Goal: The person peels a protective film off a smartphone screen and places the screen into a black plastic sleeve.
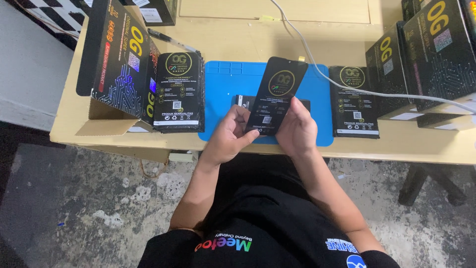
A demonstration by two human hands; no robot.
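Phone screen [275,94], black and flat with a gold round emblem and a white strip label near its lower end, is held tilted above the front edge of the worktop [238,42], over the blue mat [225,84]. Largest here is the pale wooden worktop; below it shows a grey stained floor [74,198]. At the left end stands an open black carton [119,59] with gold letters. At the right end stand more black boxes [426,54], a grey cable [347,87] running across them. Beside the mat lie two stacks of black flat packs, one left [177,92], one right [354,101]. The left hand [229,135] pinches the screen's lower left edge, thumb on front. The right hand [296,130] cups the lower right edge, fingers curled around it.
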